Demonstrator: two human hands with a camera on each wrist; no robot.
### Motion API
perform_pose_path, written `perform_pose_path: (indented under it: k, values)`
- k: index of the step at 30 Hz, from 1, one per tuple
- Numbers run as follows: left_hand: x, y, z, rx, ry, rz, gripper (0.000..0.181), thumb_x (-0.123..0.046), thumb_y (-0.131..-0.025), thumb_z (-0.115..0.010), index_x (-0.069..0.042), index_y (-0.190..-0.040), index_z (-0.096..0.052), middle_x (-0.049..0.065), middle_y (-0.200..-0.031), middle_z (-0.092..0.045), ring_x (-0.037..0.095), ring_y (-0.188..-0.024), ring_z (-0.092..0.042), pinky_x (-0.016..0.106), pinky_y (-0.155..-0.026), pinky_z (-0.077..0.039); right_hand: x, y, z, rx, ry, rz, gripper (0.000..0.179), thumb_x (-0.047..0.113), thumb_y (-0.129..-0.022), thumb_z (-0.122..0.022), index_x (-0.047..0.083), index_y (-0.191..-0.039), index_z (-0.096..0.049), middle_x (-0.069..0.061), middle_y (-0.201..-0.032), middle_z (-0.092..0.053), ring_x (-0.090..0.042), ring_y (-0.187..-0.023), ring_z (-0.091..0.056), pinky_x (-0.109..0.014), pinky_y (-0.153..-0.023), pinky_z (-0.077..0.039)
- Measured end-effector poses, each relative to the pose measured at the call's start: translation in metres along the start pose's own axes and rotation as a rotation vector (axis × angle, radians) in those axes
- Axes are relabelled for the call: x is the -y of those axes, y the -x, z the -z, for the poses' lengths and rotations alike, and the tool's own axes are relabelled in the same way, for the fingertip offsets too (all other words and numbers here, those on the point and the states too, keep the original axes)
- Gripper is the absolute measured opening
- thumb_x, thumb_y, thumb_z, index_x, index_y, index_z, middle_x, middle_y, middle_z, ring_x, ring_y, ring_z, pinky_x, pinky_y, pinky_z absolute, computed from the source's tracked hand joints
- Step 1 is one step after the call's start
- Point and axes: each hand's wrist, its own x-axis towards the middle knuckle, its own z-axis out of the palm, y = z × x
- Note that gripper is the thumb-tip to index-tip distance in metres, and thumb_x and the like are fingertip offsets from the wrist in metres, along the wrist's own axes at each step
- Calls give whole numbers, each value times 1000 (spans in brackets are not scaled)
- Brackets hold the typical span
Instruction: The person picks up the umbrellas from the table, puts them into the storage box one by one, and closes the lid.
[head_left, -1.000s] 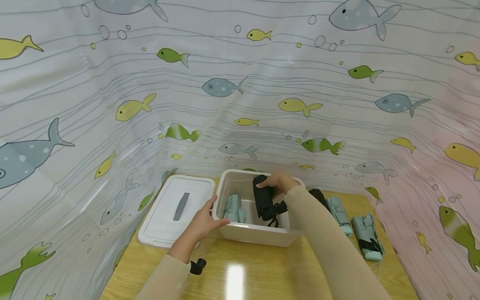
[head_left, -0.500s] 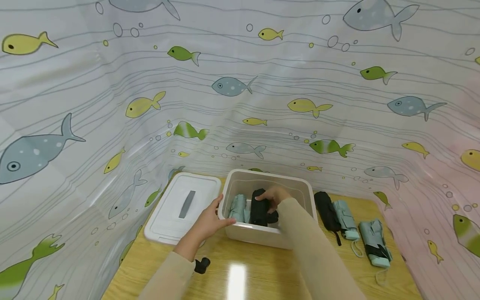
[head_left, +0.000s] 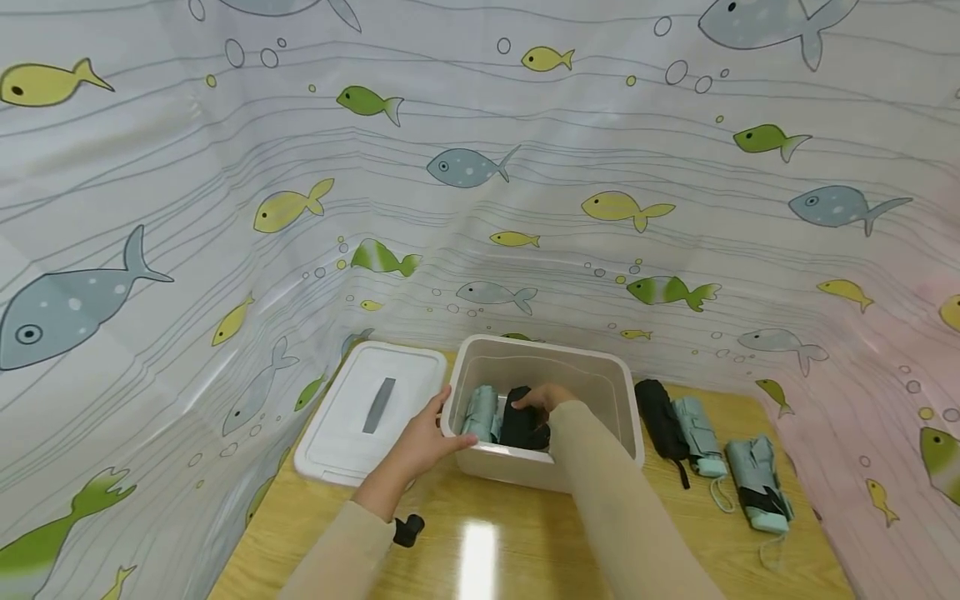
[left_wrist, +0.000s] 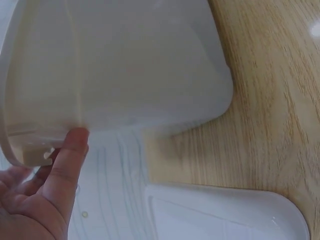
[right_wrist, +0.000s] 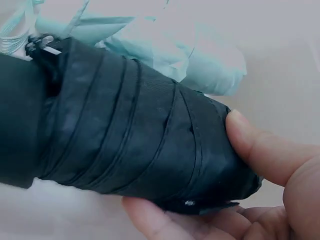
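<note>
One folded black umbrella point(right_wrist: 145, 130), low inside white box point(head_left: 517, 472), thumb and fingers of right hand point(head_left: 546, 397) pinching its wrapped end from opposite sides; teal umbrella point(head_left: 482, 412) lay just left of that grip; left hand point(head_left: 422, 440) held box at near left corner; umbrella probably light, stiff-cored, cloth smooth and slightly slippery, not very fragile; surest hold likely nearer wrapped middle, between present grip and handle point(right_wrist: 17, 120)

black umbrella point(head_left: 517, 425) lower in box point(head_left: 510, 468)
</note>
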Motion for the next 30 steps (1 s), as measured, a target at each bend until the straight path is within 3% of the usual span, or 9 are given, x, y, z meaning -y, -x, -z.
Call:
perform_pose_path:
  k: [8, 15, 21, 23, 27, 30]
  values:
    - [3, 3, 1, -3, -15, 9, 112, -51, -75, -85, -17, -161, -22, 14, -158, -36, 38, -135, -46, 55, -101, -45, -4, -8, -8, 68, 67, 52, 61, 20, -96, -70, -15, -139, -45, -27, -132, -58, -36, -113, -65, -45, -102, -48]
    - [3, 2, 1, -8, -14, -3, 112, -52, -76, -85, -17, -161, -22, 14, -158, -36, 37, -134, -47, 54, -99, -46, -6, -13, -9, 50, 86, 47, 52, 18, -95, -71, -12, -133, -52, -22, -124, -64, -33, -108, -68, -49, -106, -43]
    - [1, 1, 2, -4, -13, 5, 112, -52, -75, -85, -17, -161, -21, 13, -157, -37, 35, -132, -49, 53, -99, -47, -6, -15, -9, 36, 139, 82, 44, 20, -97, -68, -8, -129, -57, -20, -123, -64, -31, -108, -68, -44, -102, -47]
    - [1, 0, 2, -2, -12, 4, 113, -52, -75, -85, -17, -161, -21, 15, -156, -39, 35, -131, -50, 52, -98, -47, -10, -24, -8, 32, 171, 107, 45, 22, -96, -70, -5, -130, -58, -18, -123, -65, -29, -107, -68, -42, -100, -48]
    - [2, -1, 1, 6, 4, 8, 113, -52, -75, -85, -17, -161, -21, 17, -153, -42, 35, -130, -51, 52, -97, -48, -30, -89, 0, 100, 188, 115, 55, 35, -87, -80, -4, -121, -62, -15, -111, -70, -25, -94, -71, -39, -88, -54]
    - [1, -1, 1, 9, 8, 11, 113, -52, -75, -86, -18, -161, -21, 17, -153, -43, 35, -129, -52, 52, -96, -49, -32, -101, 0, 107, 188, 69, 54, 35, -91, -76, -8, -120, -61, -19, -110, -70, -28, -96, -71, -42, -89, -54]
